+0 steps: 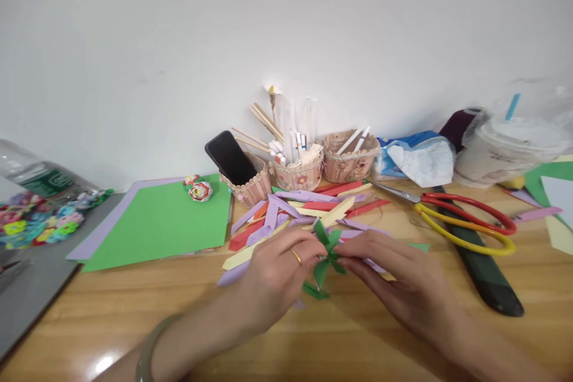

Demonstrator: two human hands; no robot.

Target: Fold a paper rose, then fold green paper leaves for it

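Between my two hands is a green folded-paper piece (pixel 331 246) with several pointed arms, held just above the table. My left hand (pixel 283 271), with a ring and a bangle, pinches its left side. The thumb and fingers of my right hand (pixel 394 265) close on its right side. Behind and beneath the hands lies a heap of folded paper strips (pixel 268 224) in purple, yellow and red. Another green strip (pixel 316 290) rests on the table just below the held piece. My fingertips partly cover the green piece.
Scissors (pixel 470 221) with red and yellow handles lie across a black-handled tool (pixel 487 280) at right. Behind the strips stand small decorated baskets (pixel 299 176), one holding a phone (pixel 229 158). Green paper sheets (pixel 165 224) lie left. A plastic cup (pixel 501 149) stands back right.
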